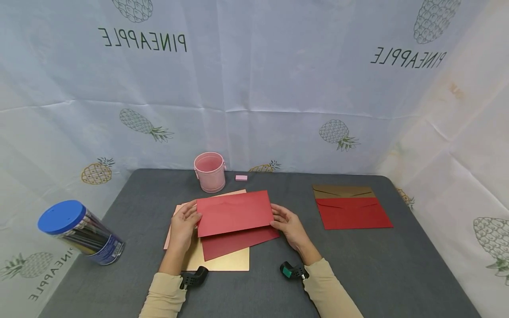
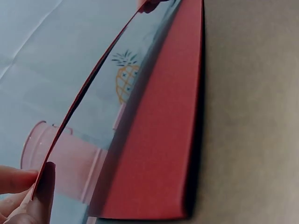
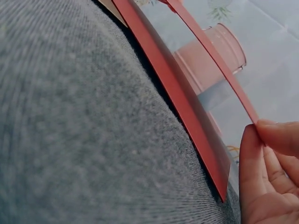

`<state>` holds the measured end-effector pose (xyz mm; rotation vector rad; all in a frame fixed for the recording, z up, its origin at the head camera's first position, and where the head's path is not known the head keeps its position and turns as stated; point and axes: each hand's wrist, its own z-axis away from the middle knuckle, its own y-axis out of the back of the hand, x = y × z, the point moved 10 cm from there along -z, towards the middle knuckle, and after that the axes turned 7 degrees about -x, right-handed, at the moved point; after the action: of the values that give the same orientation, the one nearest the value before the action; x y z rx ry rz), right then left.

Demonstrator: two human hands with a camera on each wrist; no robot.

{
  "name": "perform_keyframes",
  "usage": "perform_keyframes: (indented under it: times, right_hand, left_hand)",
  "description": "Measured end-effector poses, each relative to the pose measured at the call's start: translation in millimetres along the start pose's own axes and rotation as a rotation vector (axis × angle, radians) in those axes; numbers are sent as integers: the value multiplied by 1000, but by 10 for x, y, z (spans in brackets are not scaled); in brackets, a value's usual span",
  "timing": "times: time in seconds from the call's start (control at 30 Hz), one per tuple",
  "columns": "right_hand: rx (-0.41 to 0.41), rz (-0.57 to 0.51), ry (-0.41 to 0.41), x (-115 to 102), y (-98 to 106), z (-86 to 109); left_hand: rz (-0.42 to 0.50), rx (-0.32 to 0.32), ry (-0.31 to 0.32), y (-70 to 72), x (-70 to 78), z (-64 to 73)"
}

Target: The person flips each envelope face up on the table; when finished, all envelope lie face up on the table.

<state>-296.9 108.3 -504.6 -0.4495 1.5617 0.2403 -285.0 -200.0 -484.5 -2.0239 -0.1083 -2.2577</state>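
A red envelope (image 1: 234, 214) is raised above the table between my two hands. My left hand (image 1: 184, 223) pinches its left edge between thumb and fingers, and my right hand (image 1: 289, 227) pinches the right edge. Both wrist views show the held red envelope (image 2: 88, 79) nearly edge-on. Beneath it lies a second red envelope (image 1: 238, 245), partly covered in the head view. That one rests over a gold envelope (image 1: 228, 261), and a peach envelope (image 1: 173, 236) shows behind at the left and top of the pile.
At the right lie a red envelope (image 1: 354, 214) and a brown envelope (image 1: 342, 191), overlapping. A pink bucket (image 1: 210, 174) and a small pink block (image 1: 241, 178) stand at the back. A blue-lidded jar (image 1: 95, 238) of pencil-like sticks stands at the left edge.
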Motion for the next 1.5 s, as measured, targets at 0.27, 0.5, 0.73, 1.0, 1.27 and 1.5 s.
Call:
perform_keyframes:
  times: [0.27,0.5,0.73,1.0,1.27,1.5]
  right_hand:
    - [47,-70,43,-192,83,42]
    - [149,-73,130,-523,188,124]
    - [270,99,319,-1076,73,297]
    - [342,527,570,-1695,-481,565]
    - [205,777,721,-1617,-759,549]
    - [87,836,703,-1574,-840,520]
  left_hand:
    - [73,-9,-55,-131,129,-1]
    - [-45,74,-198,-305,433,87]
    - [-105,-147,-428,-1112,1034,485]
    - [-222,-433,-550,-1911,1309,929]
    - [-163,-312,-706,-1811,1438,1002]
    - [-164,-196,-595,-1565,1501,934]
